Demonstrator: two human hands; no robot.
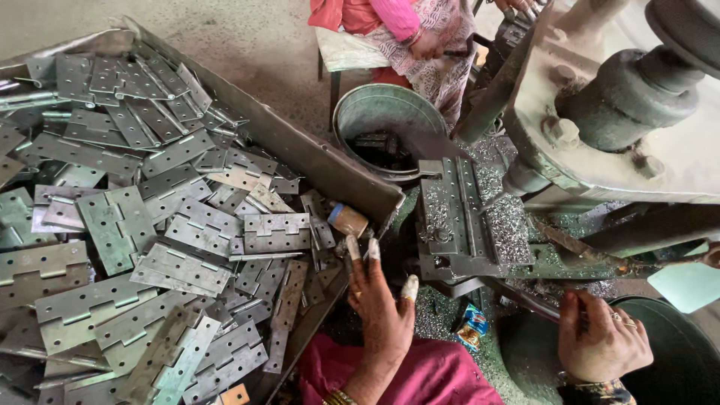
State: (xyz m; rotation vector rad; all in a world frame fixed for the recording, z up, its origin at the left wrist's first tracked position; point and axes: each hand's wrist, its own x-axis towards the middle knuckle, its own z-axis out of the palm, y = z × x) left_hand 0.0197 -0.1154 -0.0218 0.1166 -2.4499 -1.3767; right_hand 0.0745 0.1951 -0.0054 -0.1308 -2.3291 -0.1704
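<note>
My left hand, with taped fingertips, hovers open at the near corner of a big metal tray heaped with several grey metal hinges. It holds nothing; its fingers point at the hinges nearest the tray's corner. My right hand is closed around a metal lever that runs under the machine. On the machine's bed a hinge lies flat in a jig, ringed by metal shavings.
A heavy press machine fills the upper right. A round metal bucket with dark parts stands behind the jig. Another person in pink clothing sits at the top. A small taped roll lies in the tray's corner.
</note>
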